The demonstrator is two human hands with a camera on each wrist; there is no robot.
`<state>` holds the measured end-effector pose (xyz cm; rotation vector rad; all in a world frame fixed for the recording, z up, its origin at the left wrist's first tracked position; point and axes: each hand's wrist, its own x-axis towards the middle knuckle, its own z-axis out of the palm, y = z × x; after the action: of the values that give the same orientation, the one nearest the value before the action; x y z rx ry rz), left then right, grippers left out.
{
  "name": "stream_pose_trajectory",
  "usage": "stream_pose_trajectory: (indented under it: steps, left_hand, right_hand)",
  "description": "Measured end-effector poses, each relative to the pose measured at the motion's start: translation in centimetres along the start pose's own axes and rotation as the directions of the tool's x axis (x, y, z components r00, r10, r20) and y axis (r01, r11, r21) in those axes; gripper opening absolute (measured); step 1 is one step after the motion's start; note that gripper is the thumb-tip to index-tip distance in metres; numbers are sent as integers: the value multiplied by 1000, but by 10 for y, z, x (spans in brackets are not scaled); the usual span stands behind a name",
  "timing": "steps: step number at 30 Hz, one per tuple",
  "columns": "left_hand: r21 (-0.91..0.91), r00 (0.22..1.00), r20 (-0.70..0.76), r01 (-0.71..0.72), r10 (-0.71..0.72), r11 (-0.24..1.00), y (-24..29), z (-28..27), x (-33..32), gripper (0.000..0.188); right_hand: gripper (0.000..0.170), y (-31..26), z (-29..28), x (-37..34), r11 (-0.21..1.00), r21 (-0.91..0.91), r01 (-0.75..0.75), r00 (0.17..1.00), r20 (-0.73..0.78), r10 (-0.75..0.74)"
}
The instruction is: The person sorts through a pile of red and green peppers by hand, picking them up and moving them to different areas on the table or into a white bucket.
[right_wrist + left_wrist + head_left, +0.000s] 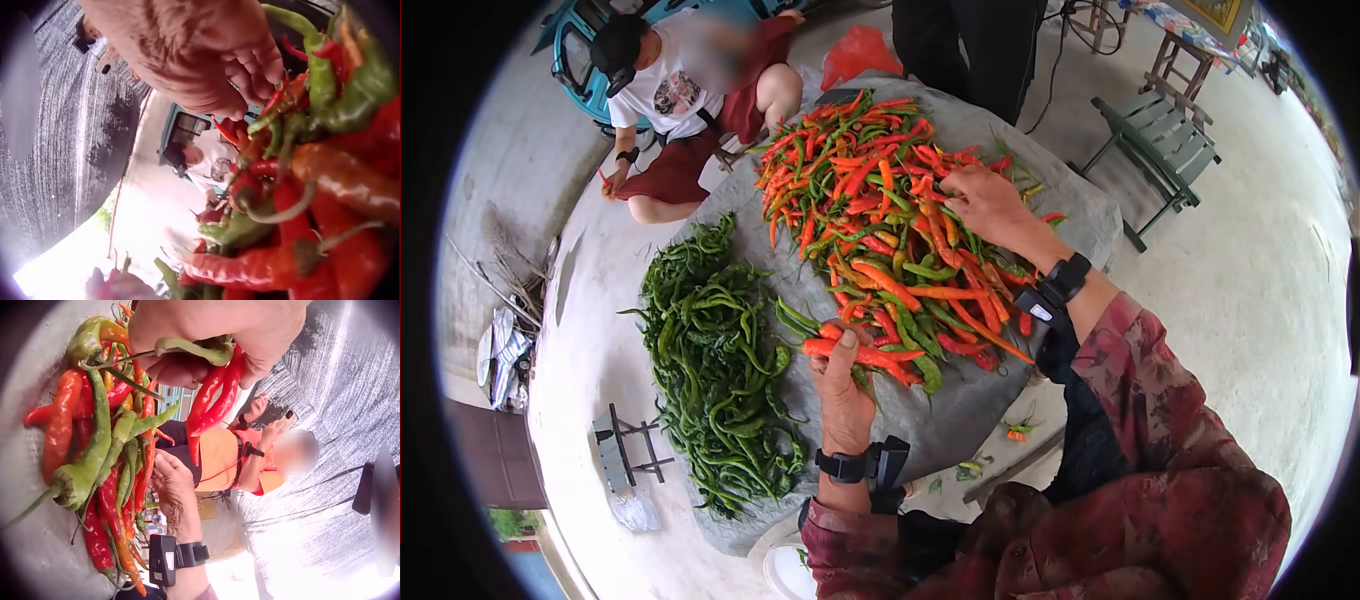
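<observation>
Peppers (840, 349), red and green, are gripped between the fingers and thumb of my left hand (846, 396), above the near edge of the mixed heap (890, 235) on the worktop (970, 415). My right hand (992, 207) bends its fingers at the heap's right side; whether they pinch anything, I can't tell. Left of it lies the green pile (718, 365).

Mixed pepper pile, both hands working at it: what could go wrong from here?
Peppers at the near side of the mixed pile might slide off the grey sheet; bits lie on the floor below. Red peppers in the left hand could drop into the green heap beside it. The right hand, at the pile's far side, may loosen peppers there.
</observation>
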<state>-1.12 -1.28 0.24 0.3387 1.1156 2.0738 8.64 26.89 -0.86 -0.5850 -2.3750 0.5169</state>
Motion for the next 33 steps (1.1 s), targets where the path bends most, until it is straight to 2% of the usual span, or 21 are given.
stream_pose_trajectory:
  steps: [1, 2, 4, 5, 7, 8, 10, 11, 13, 15, 17, 20, 22, 24, 25, 26, 27, 29, 30, 32, 33]
  left_hand:
    - [26, 999, 24, -22, 22, 999, -1, 0, 0, 18]
    - [50, 998, 52, -45, 42, 998, -2, 0, 1, 18]
    - [70, 998, 54, -37, 34, 997, -2, 3, 0, 18]
    - [91, 998, 49, -32, 27, 995, -3, 4, -1, 18]
    - [109, 998, 50, -29, 24, 994, -5, 2, -1, 19]
    - [127, 998, 52, -39, 33, 991, -6, 2, 0, 19]
    - [135, 997, 74, -41, 31, 990, -8, 4, 0, 19]
    - [146, 995, 90, -53, 40, 988, -8, 4, 0, 19]
    - [146, 994, 110, -29, 13, 989, -13, 3, 0, 19]
    - [172, 1000, -7, -8, 9, 985, -17, 4, -1, 21]
    - [181, 1000, 5, -4, 3, 984, -16, 5, -2, 22]
    - [211, 998, 57, -29, 18, 977, -15, 0, 2, 22]
    - [228, 996, 84, -47, 29, 972, -16, -4, -1, 21]
    - [225, 999, 38, -31, 23, 974, -13, 2, -2, 20]
    - [221, 999, 40, -32, 23, 975, -13, 3, -2, 20]
    - [222, 998, 48, -44, 34, 974, -14, 5, -2, 20]
    - [223, 998, 53, -54, 43, 973, -15, 6, -2, 21]
    - [222, 998, 59, -46, 34, 974, -14, 7, -3, 21]
    - [227, 997, 68, -44, 29, 973, -13, 7, -2, 21]
    - [223, 998, 53, -42, 31, 974, -14, 6, -2, 21]
    - [222, 999, 40, -38, 30, 974, -15, 5, -2, 21]
  right_hand:
    - [19, 2, 6, -2, 971, -158, 179, 979, -65, -192]
    - [19, 4, 11, -4, 972, -159, 173, 981, -65, -185]
    - [19, -3, 14, -1, 926, -351, 137, 990, 80, -116]
    - [19, -6, 16, -1, 925, -357, 132, 991, 84, -109]
    - [17, -25, 14, 0, 985, -172, -17, 981, 186, 50]
    - [17, -35, 12, -2, 984, -179, -27, 981, 185, 60]
    - [16, -56, 10, -14, 980, -6, 200, 975, 100, -199]
    - [16, -68, 10, -20, 932, -76, 354, 935, 34, -353]
    - [19, -83, 22, -30, 891, -155, 426, 903, 17, -429]
    - [14, -94, 18, -41, 863, -179, 472, 878, 4, -479]
    - [11, -98, 8, -40, 825, -203, 528, 841, -7, -540]
    - [11, -88, -18, -28, 902, 33, 430, 887, -200, -416]
    - [9, -58, -41, -15, 972, 143, 185, 952, -272, -141]
    - [13, -10, -56, -9, 998, 55, 13, 963, -268, 2]
    - [16, 15, -59, -8, 981, -160, -115, 992, -78, 103]
    - [19, 38, -58, -10, 903, -385, -192, 966, 86, 243]
    - [19, 62, -53, -17, 901, -389, -192, 966, 87, 243]
    - [26, 94, -44, -30, 928, -325, -182, 942, 213, 259]
    - [26, 92, -47, -30, 928, -328, -178, 942, 215, 256]
    - [29, 87, -49, -36, 958, -198, -208, 889, 371, 270]
    - [29, 82, -52, -35, 957, -197, -213, 887, 373, 274]
